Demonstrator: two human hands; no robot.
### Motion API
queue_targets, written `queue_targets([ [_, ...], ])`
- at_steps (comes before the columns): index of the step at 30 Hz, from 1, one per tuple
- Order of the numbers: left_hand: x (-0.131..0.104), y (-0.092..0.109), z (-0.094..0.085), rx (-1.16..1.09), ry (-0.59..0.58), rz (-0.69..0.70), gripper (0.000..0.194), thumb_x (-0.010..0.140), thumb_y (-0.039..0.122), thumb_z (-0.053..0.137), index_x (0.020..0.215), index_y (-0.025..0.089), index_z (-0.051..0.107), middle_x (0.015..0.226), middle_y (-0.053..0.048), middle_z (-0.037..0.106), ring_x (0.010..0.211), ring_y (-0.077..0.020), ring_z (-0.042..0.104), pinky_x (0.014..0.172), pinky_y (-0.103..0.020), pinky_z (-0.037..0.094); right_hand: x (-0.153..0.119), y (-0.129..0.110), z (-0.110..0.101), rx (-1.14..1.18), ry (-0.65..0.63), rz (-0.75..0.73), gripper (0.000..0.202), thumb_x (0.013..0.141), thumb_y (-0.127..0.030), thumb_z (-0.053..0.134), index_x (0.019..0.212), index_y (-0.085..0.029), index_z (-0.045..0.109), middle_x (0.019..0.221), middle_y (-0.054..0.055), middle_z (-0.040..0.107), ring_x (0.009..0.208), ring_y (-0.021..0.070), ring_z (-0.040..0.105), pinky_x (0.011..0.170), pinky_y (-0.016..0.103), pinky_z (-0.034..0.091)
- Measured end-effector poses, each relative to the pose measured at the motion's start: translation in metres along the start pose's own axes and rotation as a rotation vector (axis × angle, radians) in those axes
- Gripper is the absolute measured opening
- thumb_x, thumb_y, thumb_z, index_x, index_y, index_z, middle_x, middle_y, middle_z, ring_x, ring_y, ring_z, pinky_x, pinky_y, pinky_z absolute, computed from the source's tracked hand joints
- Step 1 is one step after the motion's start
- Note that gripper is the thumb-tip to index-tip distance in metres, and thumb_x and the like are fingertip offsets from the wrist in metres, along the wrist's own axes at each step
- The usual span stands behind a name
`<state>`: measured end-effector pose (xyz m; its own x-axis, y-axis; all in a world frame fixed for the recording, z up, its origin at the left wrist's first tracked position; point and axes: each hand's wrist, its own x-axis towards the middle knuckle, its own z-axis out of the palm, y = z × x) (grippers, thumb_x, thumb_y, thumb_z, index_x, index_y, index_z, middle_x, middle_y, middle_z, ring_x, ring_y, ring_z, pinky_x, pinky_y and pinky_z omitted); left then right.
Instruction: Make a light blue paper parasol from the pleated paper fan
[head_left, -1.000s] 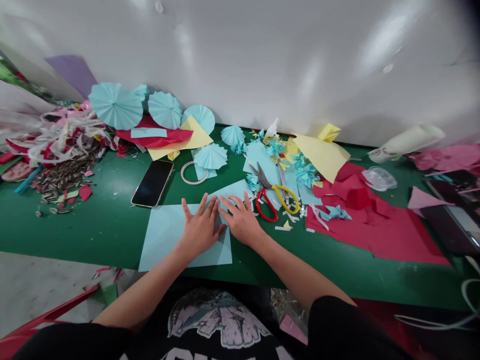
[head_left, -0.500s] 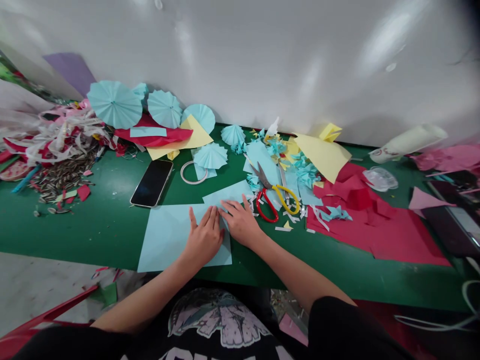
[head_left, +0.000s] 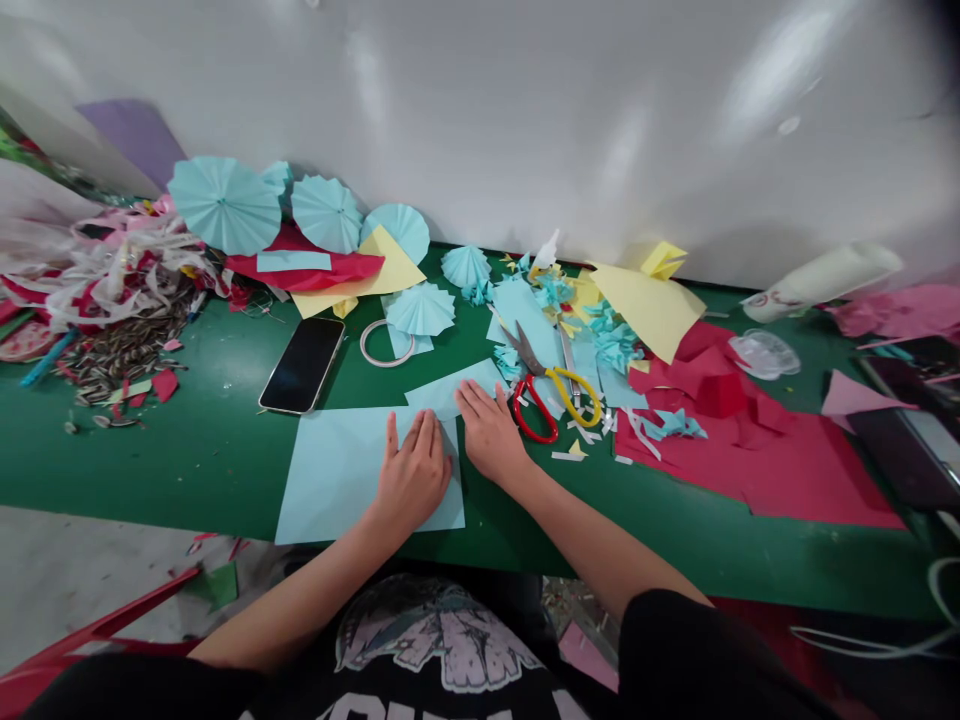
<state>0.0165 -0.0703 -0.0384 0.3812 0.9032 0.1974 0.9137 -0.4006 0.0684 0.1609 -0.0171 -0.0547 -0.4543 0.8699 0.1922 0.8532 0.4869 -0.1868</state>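
A large light-blue sheet of paper (head_left: 330, 470) lies flat near the table's front edge. My left hand (head_left: 415, 465) rests flat on its right part, fingers stretched out. Just beyond the sheet's upper right corner is a smaller light-blue piece of paper (head_left: 435, 392). My right hand (head_left: 491, 432) lies on the right end of that piece, its fingers extended and the thumb apart. Scissors (head_left: 544, 375) with one red and one yellow handle lie open to the right of my right hand. Neither hand grips anything.
A phone (head_left: 304, 365) and a roll of tape (head_left: 386, 345) lie beyond the sheet. Pleated blue paper discs (head_left: 225, 205) stand along the wall. Red paper (head_left: 795, 465) covers the right side. Heaped ribbons and seeds (head_left: 127, 330) fill the left.
My right hand has slid a little to the right, away from my left hand, onto the smaller blue piece. My left hand has stayed almost in place on the large sheet.
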Motion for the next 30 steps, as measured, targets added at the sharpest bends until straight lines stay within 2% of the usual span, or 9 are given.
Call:
queue_targets([
  [5, 0.004, 0.0, -0.001, -0.014, -0.019, -0.003, 0.047, 0.089, 0.024, 0.029, 0.126, -0.002, 0.043, 0.132, -0.02, 0.044, 0.124, -0.0279, 0.04, 0.106, -0.058, -0.004, 0.0, 0.002, -0.001, 0.016, -0.019, -0.002, 0.048, 0.082, -0.007, 0.029, 0.128, -0.008, 0.044, 0.135, 0.012, 0.044, 0.128, 0.0226, 0.036, 0.108, 0.051, 0.014],
  [11, 0.015, -0.001, 0.0, -0.004, -0.062, 0.0, 0.05, 0.091, 0.027, 0.027, 0.129, -0.003, 0.039, 0.135, -0.022, 0.038, 0.128, -0.0295, 0.034, 0.106, -0.059, 0.002, 0.0, 0.004, -0.003, 0.074, -0.035, 0.012, 0.048, 0.082, -0.008, 0.029, 0.127, -0.008, 0.045, 0.135, 0.012, 0.044, 0.128, 0.0225, 0.036, 0.109, 0.051, 0.011],
  [18, 0.025, -0.003, 0.004, 0.037, -0.126, 0.017, 0.056, 0.088, 0.032, 0.032, 0.129, -0.006, 0.038, 0.136, -0.025, 0.036, 0.13, -0.0311, 0.029, 0.109, -0.048, 0.017, 0.0, 0.004, -0.003, 0.09, -0.041, 0.014, 0.049, 0.081, -0.009, 0.032, 0.128, -0.008, 0.043, 0.135, 0.013, 0.043, 0.129, 0.0229, 0.034, 0.109, 0.052, 0.007],
  [25, 0.032, -0.006, 0.0, 0.032, -0.175, 0.036, 0.062, 0.086, 0.037, 0.035, 0.131, -0.005, 0.035, 0.138, -0.025, 0.033, 0.131, -0.0309, 0.026, 0.109, -0.045, 0.017, -0.001, 0.003, -0.003, 0.045, -0.055, -0.015, 0.052, 0.078, -0.013, 0.04, 0.13, -0.01, 0.041, 0.137, 0.015, 0.04, 0.13, 0.0256, 0.031, 0.108, 0.055, 0.003],
  [30, 0.037, -0.01, 0.003, 0.009, -0.192, 0.037, 0.067, 0.084, 0.041, 0.038, 0.133, -0.005, 0.031, 0.141, -0.024, 0.027, 0.133, -0.0312, 0.022, 0.108, -0.042, 0.02, -0.002, 0.002, -0.002, 0.012, -0.038, -0.027, 0.05, 0.081, -0.013, 0.039, 0.13, -0.01, 0.041, 0.137, 0.015, 0.041, 0.129, 0.0266, 0.032, 0.107, 0.057, 0.001],
])
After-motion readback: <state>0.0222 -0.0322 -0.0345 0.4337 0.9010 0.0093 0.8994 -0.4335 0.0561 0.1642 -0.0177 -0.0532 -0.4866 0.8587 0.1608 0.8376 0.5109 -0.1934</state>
